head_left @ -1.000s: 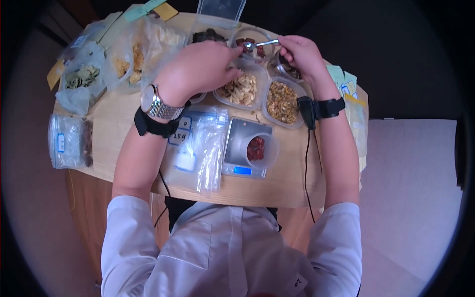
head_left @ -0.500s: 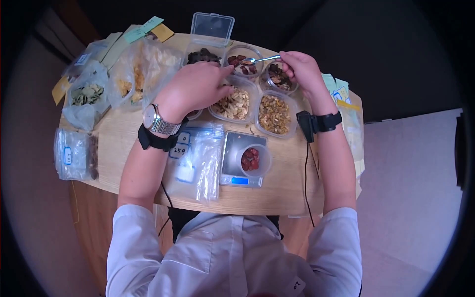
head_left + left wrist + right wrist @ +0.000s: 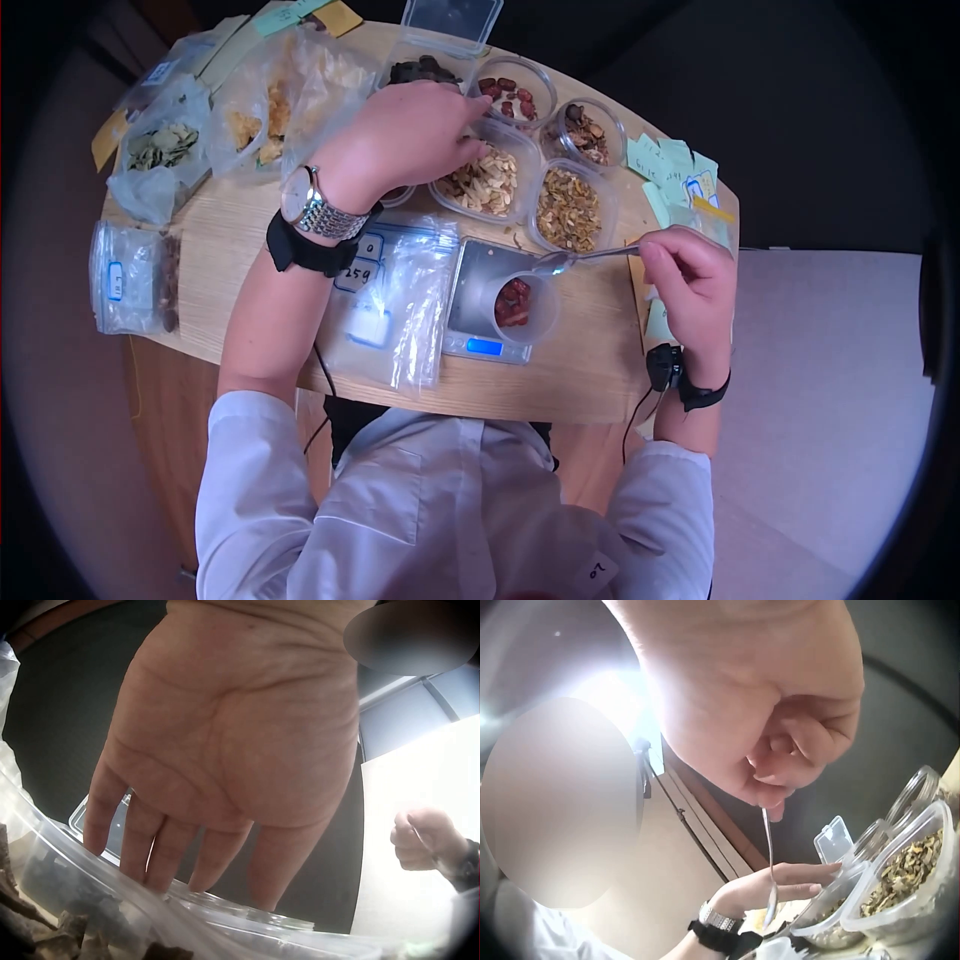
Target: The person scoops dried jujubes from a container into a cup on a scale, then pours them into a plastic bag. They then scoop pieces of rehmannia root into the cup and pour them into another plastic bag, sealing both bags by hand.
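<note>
My right hand (image 3: pixel 690 285) pinches the handle of a metal spoon (image 3: pixel 600 253) between thumb and fingers. The spoon's bowl is over the far rim of a small clear cup (image 3: pixel 545 305), which contains dried red dates (image 3: pixel 514 302). That cup sits on a digital scale (image 3: pixel 475 285) with a lit blue display. My left hand (image 3: pixel 420 135) reaches over the food tubs with its fingers extended, palm down, fingertips right at the rims. Past its fingertips stands a round tub with more red dates (image 3: pixel 508 97). The right wrist view also shows the spoon (image 3: pixel 771 855) hanging below the fingers.
Tubs of pale slices (image 3: pixel 485 183), yellowish-brown chopped pieces (image 3: pixel 568 208) and dark brown bits (image 3: pixel 585 133) stand close together. Flat zip bags (image 3: pixel 400 320) lie left of the scale. Plastic bags (image 3: pixel 165 150) line the left edge, and green notes (image 3: pixel 670 170) the right.
My right hand has carried the spoon from the round red-date tub toward me, to over the cup on the scale. My left hand has stayed over the tubs.
</note>
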Demonstrator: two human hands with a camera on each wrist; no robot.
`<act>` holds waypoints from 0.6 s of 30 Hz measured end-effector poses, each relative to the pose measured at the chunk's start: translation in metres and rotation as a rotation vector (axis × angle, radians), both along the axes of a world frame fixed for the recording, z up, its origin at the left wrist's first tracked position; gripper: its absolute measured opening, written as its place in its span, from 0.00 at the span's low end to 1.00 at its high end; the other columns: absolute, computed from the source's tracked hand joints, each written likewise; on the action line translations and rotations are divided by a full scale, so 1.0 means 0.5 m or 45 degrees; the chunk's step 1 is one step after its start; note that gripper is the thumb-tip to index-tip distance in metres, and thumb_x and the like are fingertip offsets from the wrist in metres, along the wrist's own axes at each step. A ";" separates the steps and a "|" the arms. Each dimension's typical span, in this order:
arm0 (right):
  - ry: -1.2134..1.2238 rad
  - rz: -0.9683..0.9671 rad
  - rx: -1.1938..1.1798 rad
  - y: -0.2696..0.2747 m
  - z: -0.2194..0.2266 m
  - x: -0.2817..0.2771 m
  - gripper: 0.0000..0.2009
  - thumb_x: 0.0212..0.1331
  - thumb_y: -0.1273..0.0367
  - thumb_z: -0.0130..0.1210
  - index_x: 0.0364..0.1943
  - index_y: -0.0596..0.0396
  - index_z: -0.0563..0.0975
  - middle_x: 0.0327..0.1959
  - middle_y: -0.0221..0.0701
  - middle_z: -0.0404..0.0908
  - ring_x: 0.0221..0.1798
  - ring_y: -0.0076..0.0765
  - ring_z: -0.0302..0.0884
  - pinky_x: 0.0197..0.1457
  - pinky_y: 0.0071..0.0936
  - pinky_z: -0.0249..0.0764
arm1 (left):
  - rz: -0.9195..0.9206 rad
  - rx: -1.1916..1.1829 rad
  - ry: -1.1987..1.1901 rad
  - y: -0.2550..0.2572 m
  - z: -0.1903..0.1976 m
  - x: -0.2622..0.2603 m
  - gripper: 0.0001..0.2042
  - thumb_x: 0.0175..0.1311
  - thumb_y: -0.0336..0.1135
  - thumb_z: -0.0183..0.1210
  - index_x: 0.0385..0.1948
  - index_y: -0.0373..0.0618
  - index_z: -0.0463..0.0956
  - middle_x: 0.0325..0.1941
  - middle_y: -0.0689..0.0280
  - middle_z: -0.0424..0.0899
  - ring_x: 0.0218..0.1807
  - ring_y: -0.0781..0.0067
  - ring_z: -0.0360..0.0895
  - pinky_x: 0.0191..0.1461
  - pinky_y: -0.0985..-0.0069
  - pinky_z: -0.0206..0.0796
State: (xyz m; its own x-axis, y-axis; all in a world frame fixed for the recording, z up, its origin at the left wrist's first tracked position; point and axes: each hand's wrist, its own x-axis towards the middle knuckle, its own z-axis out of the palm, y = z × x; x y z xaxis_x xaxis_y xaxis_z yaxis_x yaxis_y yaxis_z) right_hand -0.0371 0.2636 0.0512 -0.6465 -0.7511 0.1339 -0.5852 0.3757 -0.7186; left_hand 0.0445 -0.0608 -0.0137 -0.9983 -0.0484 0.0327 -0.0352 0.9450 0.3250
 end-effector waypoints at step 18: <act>0.644 -0.060 0.104 -0.264 -0.134 -0.214 0.13 0.69 0.60 0.61 0.42 0.54 0.89 0.32 0.44 0.88 0.39 0.57 0.87 0.45 0.46 0.82 | -0.022 0.029 0.122 -0.006 -0.016 0.007 0.26 0.73 0.46 0.62 0.71 0.51 0.76 0.54 0.49 0.86 0.57 0.45 0.82 0.63 0.57 0.74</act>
State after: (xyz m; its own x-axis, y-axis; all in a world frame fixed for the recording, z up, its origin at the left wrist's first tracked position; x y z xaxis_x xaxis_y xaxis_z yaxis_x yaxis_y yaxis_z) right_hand -0.1439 0.1314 -0.0156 -0.5492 -0.7439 0.3809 -0.8333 0.4528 -0.3172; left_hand 0.0479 -0.0637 -0.0217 -0.9913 -0.0334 0.1275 0.0131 0.9376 0.3474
